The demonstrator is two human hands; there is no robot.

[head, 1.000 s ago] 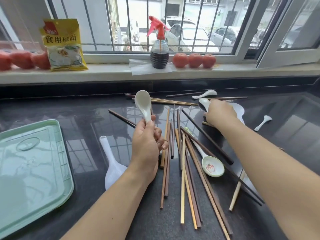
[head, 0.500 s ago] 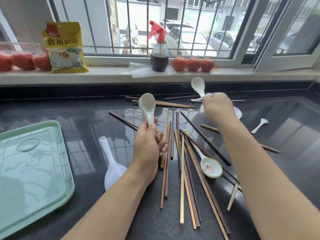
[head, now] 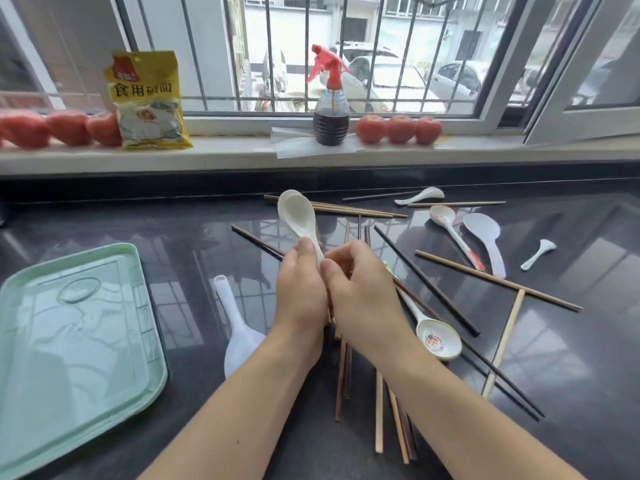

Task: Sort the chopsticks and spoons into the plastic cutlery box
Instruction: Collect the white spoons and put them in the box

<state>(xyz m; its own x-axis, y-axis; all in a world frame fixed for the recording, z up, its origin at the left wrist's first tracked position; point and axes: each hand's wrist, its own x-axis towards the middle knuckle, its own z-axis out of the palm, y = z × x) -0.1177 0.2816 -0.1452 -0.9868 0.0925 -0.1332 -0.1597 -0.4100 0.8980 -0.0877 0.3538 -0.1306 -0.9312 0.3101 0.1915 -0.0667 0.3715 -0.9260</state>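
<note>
- Two white spoons (head: 294,211) sit nested one in the other above the middle of the dark surface (head: 194,237), bowls up and away from the person, handles running down into the hands.
- At far left, the pale green cutlery box (head: 69,341) lies flat with its lid on, well apart from the hands.
- Just right of it, a white rice paddle (head: 239,334) lies with its handle pointing away.
- Left hand (head: 301,292): fingers curled round the spoon handles, thumb pressed on top.
- Right hand (head: 360,289): touching the left, fingers curled; whether it pinches the handles I cannot tell.
- Beneath both hands, chopsticks (head: 341,382) lie scattered, mostly lengthwise toward the person.
- Further right, a patterned spoon (head: 438,341) lies bowl nearest, and more spoons (head: 450,230) lie beyond.
</note>
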